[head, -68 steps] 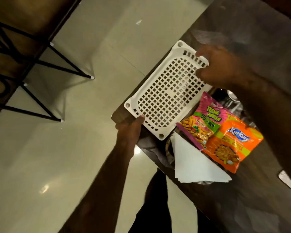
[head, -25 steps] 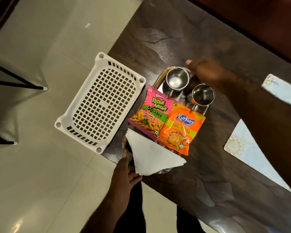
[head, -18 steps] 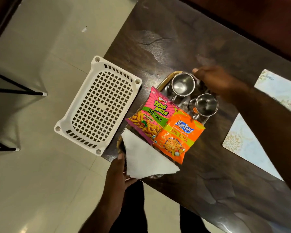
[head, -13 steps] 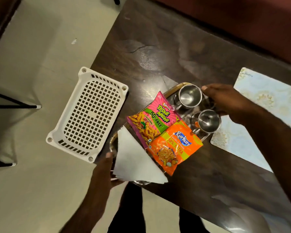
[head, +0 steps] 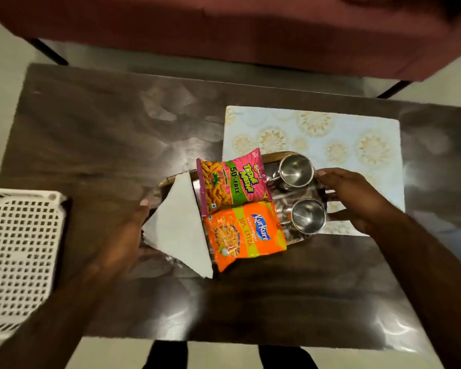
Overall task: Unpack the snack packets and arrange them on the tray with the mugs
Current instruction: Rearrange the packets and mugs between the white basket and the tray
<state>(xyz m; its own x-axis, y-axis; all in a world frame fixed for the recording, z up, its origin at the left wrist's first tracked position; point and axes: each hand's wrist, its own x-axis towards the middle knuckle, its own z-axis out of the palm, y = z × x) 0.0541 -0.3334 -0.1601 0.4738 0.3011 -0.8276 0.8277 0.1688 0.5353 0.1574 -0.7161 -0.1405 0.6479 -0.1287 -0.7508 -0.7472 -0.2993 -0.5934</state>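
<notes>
A shiny metal tray (head: 282, 206) lies on the dark table, its right part over a patterned placemat (head: 330, 139). On it lie a pink snack packet (head: 232, 182), an orange snack packet (head: 245, 233), a folded white napkin (head: 179, 227) and two steel mugs (head: 296, 170) (head: 308, 215). My left hand (head: 123, 241) grips the tray's left end under the napkin. My right hand (head: 354, 198) grips the tray's right end beside the mugs.
A white perforated plastic basket (head: 19, 259) sits at the table's left edge, partly overhanging. A maroon sofa (head: 250, 30) stands beyond the table's far edge. Pale floor tiles show around the table, and my legs below its near edge.
Both hands have taken hold of the tray's ends and carried it from the table corner toward the middle, onto the placemat. The view has turned to face the table squarely.
</notes>
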